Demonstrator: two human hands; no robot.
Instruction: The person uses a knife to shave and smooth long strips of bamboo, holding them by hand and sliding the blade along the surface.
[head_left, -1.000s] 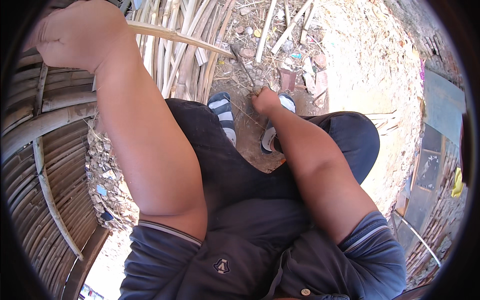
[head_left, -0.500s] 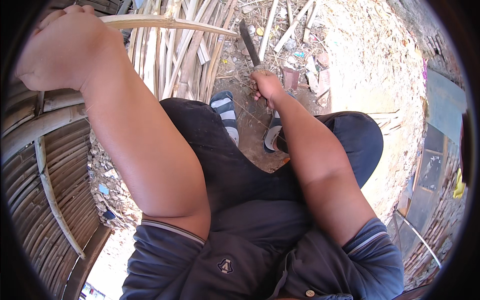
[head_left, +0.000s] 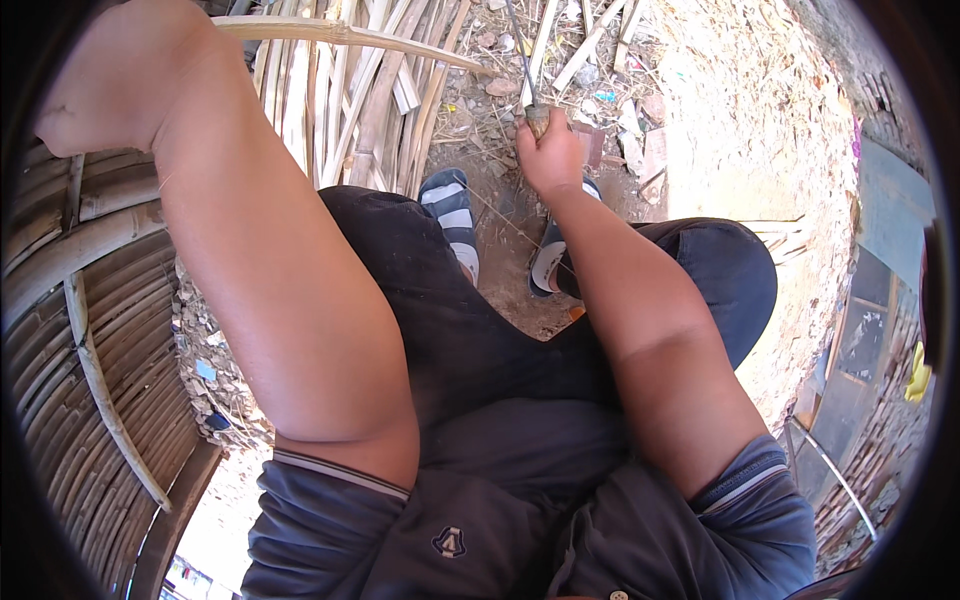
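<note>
My left hand (head_left: 130, 75) is raised at the upper left, closed round a long split bamboo strip (head_left: 340, 33); its fingers are mostly cut off by the frame edge. From there the strip runs rightward over a pile of bamboo slats, and its thin end points toward the blade. My right hand (head_left: 550, 155), ahead of my right foot, grips a machete (head_left: 527, 70) by its wooden handle. The blade points away from me and shows nearly edge-on, a little right of the strip's end, with its far tip out of frame.
Split bamboo slats (head_left: 372, 125) lie piled ahead to the left. Rubble and brick bits (head_left: 655, 150) cover the ground ahead to the right. My sandalled feet (head_left: 455, 215) stand close behind. A slatted bamboo wall (head_left: 110, 380) rises at the left; a grey-blue panel (head_left: 890, 215) stands at the right.
My right hand has shifted slightly forward and right, and the machete blade has turned from its broad side to nearly edge-on. My left hand has risen a little, with the strip's end shifting slightly right.
</note>
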